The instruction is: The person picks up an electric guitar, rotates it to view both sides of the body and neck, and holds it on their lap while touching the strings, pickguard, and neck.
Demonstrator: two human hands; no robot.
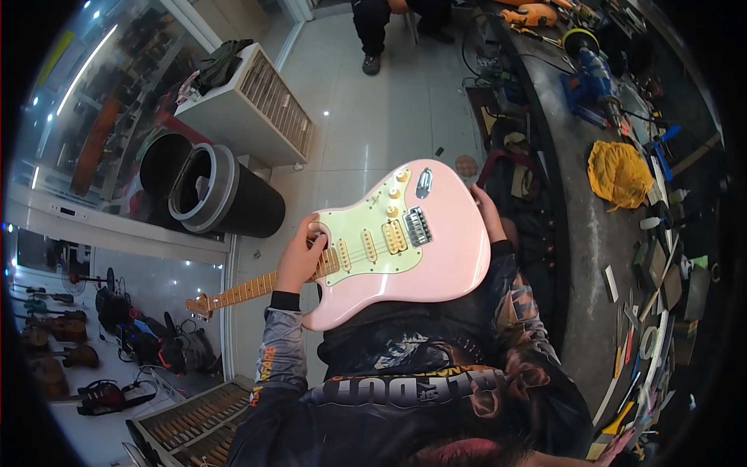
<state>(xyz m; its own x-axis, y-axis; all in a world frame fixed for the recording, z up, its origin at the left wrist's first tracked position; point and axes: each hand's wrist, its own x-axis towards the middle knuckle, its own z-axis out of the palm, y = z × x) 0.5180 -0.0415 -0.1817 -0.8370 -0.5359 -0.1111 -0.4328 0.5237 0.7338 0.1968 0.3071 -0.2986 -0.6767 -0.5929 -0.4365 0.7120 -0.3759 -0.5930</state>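
A pale pink electric guitar (447, 257) lies face up across my lap, its neck pointing left and slightly down. It has a mint-green pickguard, cream pickups, several knobs and a chrome bridge. My left hand (298, 255) grips the body at the cutaway by the neck joint, thumb over the front and the other fingers mostly hidden. My right hand (489, 212) holds the rounded bottom edge of the body, with part of its fingers behind the guitar. The maple neck (241, 292) and headstock (201, 306) extend past my left wrist.
On the right, a long workbench (580, 311) carries a yellow cloth (618, 174), a blue power tool (597, 74) and scattered hand tools. A black bin (249, 198) and white cabinet (249, 101) stand left. Another person's legs (372, 31) show ahead.
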